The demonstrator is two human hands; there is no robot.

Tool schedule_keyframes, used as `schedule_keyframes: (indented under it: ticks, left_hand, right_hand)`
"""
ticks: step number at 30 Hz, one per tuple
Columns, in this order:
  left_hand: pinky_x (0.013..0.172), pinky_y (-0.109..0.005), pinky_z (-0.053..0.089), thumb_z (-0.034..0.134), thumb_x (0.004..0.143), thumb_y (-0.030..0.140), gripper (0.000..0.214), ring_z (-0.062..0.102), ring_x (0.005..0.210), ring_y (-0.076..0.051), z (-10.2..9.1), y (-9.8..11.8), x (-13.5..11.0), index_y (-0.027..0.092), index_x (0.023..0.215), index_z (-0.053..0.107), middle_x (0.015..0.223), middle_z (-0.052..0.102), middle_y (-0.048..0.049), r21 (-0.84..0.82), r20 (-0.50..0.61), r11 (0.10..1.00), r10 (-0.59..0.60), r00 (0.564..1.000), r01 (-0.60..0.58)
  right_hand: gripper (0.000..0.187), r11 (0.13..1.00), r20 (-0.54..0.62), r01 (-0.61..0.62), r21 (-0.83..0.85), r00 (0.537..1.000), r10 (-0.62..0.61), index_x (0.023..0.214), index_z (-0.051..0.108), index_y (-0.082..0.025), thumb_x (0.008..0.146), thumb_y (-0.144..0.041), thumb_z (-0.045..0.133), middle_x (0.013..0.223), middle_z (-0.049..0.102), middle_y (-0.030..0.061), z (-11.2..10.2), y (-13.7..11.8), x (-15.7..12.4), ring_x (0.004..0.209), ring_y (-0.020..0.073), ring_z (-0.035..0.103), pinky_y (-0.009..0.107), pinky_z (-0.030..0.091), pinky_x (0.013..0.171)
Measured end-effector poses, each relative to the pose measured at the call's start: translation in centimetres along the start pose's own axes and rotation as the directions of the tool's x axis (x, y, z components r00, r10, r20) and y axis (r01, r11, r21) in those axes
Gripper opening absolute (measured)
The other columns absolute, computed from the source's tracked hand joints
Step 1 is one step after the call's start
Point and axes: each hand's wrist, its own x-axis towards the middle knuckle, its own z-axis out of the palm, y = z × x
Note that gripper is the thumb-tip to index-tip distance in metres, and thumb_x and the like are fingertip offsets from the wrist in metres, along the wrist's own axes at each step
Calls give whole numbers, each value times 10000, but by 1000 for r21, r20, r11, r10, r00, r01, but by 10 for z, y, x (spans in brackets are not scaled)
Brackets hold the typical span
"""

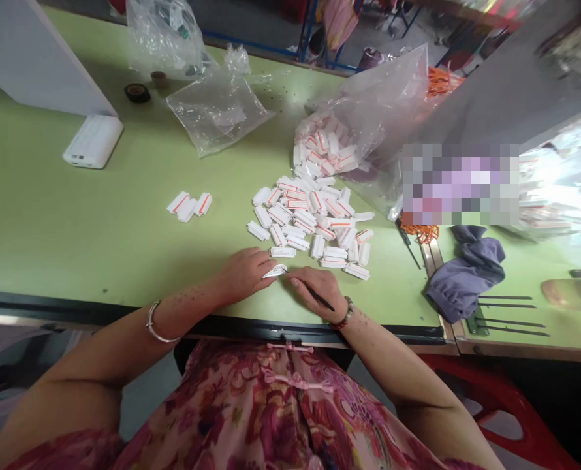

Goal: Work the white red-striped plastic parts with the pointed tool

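Observation:
My left hand (245, 273) rests on the green table, its fingers closed on a small white plastic piece (275, 271) with dark markings. My right hand (320, 292) is closed around a slim black pen-like tool (320, 299). The tool's thin tip reaches the right end of the white piece; whether it is tweezers or a pick I cannot tell. Another white piece (282, 252) lies just beyond my left fingertips. Behind it spreads a loose pile of similar white pieces (310, 215), many with an orange stripe.
A clear bag (324, 140) holds more white pieces behind the pile. Three pieces (187, 205) lie apart at left. A white box-shaped device (93, 141), tape roll (137, 93) and flat clear bag (217, 108) lie farther back. At right are purple cloth (467, 271) and thin dark rods (510, 322).

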Motion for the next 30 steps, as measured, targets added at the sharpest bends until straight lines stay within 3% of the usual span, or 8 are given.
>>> schedule_keyframes:
  ticks: [6,11,15,19,24,27,30]
  left_hand:
    - [722,-327,383,538,921,327,374,555,817,-217,2,4,0,161,1255,565,806,638,-62,1,4,999,-44,999,44]
    - [739,-354,362,604,840,382,518,543,824,-244,-12,7,1,173,1309,537,813,637,-69,3,93,999,-54,994,54]
    - [747,-348,363,579,770,226,600,532,816,-229,-27,3,0,179,1361,485,853,627,-62,-76,179,996,-30,983,44]
    - [730,-333,366,505,842,178,502,538,797,-210,-27,-4,-1,228,1341,508,873,633,-55,-117,197,993,46,979,-23]
    - [828,-351,418,554,865,258,463,555,962,-233,-20,-5,-4,195,1322,506,1068,606,-100,-139,108,989,59,992,-44]
    - [976,-404,391,551,841,207,577,460,1196,-282,-19,1,-4,180,1401,414,1313,492,-146,-134,49,988,77,996,-70]
    - [1041,-398,353,511,826,122,607,422,1245,-263,-18,5,-3,193,1417,389,1393,450,-119,-159,62,979,142,988,-131]
  right_hand:
    - [156,1000,20,-6,-19,1000,6,1029,618,-178,961,-197,479,880,717,60,1,1,0,770,128,668,243,528,694]
    - [178,999,-31,8,-36,999,-9,985,628,-171,971,-217,457,811,712,47,1,4,-1,717,117,662,233,517,659]
    - [170,997,-69,10,-75,997,-15,963,627,-168,968,-219,465,776,701,38,1,8,-3,683,107,645,224,501,637]
    - [176,997,-68,23,-78,997,-29,933,624,-166,969,-215,459,736,684,29,1,8,-2,652,104,625,222,479,617]
    - [205,995,-94,35,-90,995,-44,904,619,-165,978,-228,438,694,664,23,0,7,0,610,102,601,227,449,581]
    - [271,991,-126,23,-130,991,-39,851,615,-174,994,-264,403,641,641,12,-2,6,-2,566,100,578,230,427,554]
    - [340,988,-163,-6,-151,986,-19,787,606,-182,1004,-290,367,614,631,12,-5,7,-4,550,105,571,243,422,557]
